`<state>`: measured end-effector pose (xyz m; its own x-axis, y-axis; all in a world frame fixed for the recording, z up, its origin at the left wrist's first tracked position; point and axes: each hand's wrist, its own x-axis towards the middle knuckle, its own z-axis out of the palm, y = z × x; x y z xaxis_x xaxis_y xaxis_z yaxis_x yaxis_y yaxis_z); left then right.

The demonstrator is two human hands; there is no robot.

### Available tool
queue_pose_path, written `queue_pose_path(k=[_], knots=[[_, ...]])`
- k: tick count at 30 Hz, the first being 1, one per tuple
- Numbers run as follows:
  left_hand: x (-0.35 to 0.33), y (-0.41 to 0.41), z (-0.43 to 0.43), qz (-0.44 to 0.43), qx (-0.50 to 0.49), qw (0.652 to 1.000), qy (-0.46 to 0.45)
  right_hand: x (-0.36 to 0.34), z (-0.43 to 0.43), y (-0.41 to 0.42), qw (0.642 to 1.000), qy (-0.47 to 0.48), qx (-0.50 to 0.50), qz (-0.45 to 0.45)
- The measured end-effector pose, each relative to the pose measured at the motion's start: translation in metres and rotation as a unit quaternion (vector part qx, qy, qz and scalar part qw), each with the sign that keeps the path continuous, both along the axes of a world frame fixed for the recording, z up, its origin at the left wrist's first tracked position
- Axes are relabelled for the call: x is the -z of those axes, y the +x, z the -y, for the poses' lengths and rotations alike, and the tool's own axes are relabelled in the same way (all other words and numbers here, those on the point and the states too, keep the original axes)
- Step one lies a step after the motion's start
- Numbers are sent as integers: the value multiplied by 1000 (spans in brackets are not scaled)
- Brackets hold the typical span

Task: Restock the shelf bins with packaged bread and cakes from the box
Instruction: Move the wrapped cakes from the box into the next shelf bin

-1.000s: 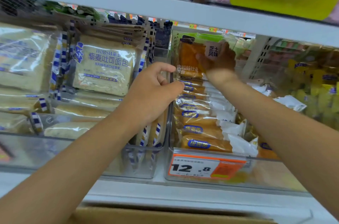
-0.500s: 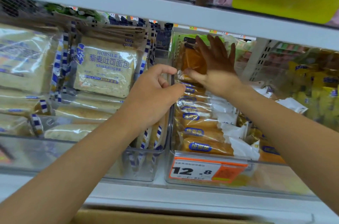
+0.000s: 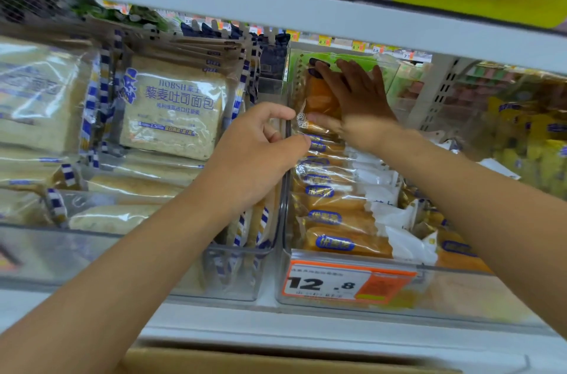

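Observation:
An orange bread package [image 3: 319,100] stands upright at the back of a clear bin [image 3: 460,284]. My right hand [image 3: 356,97] lies flat against its front, fingers straight and spread. In front of it, a row of the same orange packages [image 3: 334,217] fills the bin. My left hand [image 3: 251,159] curls over the bin's left wall [image 3: 287,189], with the thumb inside against the wrappers and the fingers outside. A strip of the cardboard box [image 3: 245,361] shows at the bottom edge.
The left bin holds toast loaves [image 3: 175,110] in blue-checked wrappers. An orange price tag [image 3: 346,283] reading 12.8 hangs on the bin front. Yellow packages [image 3: 527,152] fill the right. The upper shelf [image 3: 276,11] sits close above the bins.
My right hand let go of the orange package's top and now lies flat on its front; the package stands further back. My left hand has stayed at the bin wall.

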<state>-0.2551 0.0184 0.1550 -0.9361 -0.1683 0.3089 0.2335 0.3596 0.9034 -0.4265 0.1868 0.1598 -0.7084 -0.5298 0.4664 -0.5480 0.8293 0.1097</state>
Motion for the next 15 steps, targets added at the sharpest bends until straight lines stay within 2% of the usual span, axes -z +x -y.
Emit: queue_pose_path(k=[9, 15], knots=[[-4, 4, 0, 2, -16, 1000, -17, -10, -12, 57, 1000, 10, -11, 22], [-15, 51, -3, -15, -83, 987, -138, -13, -24, 148, 993, -100, -31, 49]])
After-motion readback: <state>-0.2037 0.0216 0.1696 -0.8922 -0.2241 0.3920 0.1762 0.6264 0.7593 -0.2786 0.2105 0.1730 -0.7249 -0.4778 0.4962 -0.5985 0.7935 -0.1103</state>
